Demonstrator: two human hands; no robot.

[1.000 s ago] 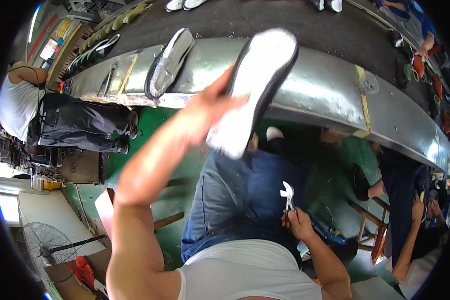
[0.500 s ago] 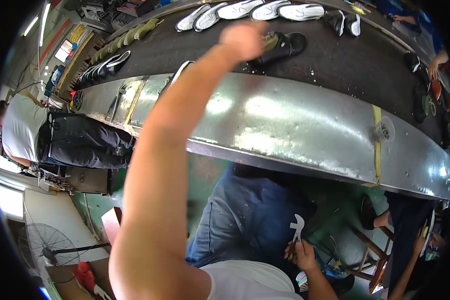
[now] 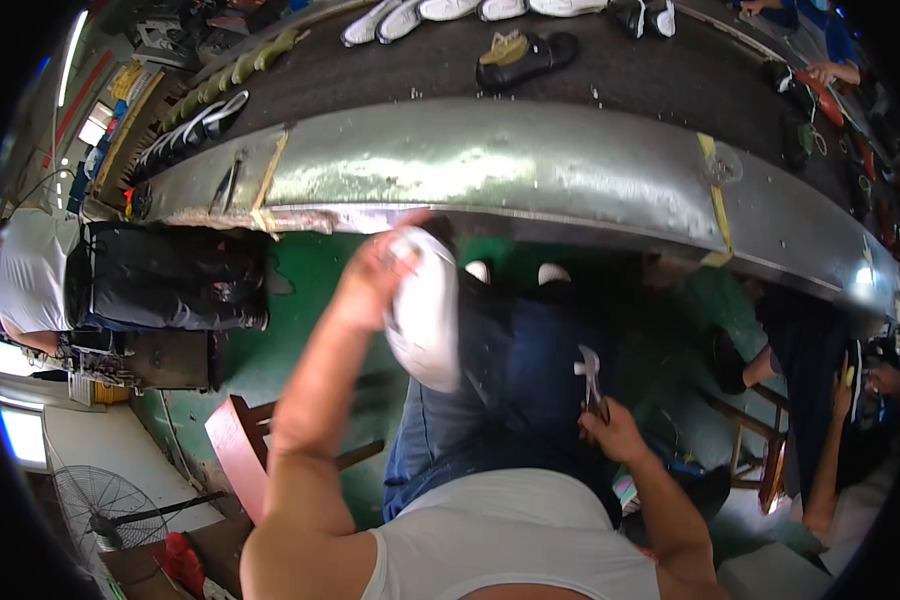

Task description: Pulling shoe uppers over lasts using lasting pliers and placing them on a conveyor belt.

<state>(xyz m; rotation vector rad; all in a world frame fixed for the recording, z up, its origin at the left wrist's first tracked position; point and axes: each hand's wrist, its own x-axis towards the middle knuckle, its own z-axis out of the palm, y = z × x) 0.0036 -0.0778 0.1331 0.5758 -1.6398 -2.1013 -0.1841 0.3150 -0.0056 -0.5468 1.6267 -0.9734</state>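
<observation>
My left hand [image 3: 372, 278] is closed round a shoe [image 3: 425, 318], raised over my lap with its white, blurred underside showing. My right hand [image 3: 613, 430] rests by my right thigh, gripping the handles of metal lasting pincers [image 3: 592, 380], their head pointing away from me. A black shoe with an olive tongue [image 3: 525, 60] lies on the dark belt beyond the metal edge, apart from both hands.
A bent metal ledge [image 3: 390, 165] runs before me, with yellow tape [image 3: 715, 190] and a hammer-like tool [image 3: 230, 183] on it. White-soled shoes [image 3: 450, 10] line the belt. A person [image 3: 40, 265] stands left; a pink-sided stool [image 3: 235, 450] is beside me.
My left hand has come back from the black shoe on the belt and now holds a white-soled shoe over my lap. The right hand keeps the pincers. My view has shifted.
</observation>
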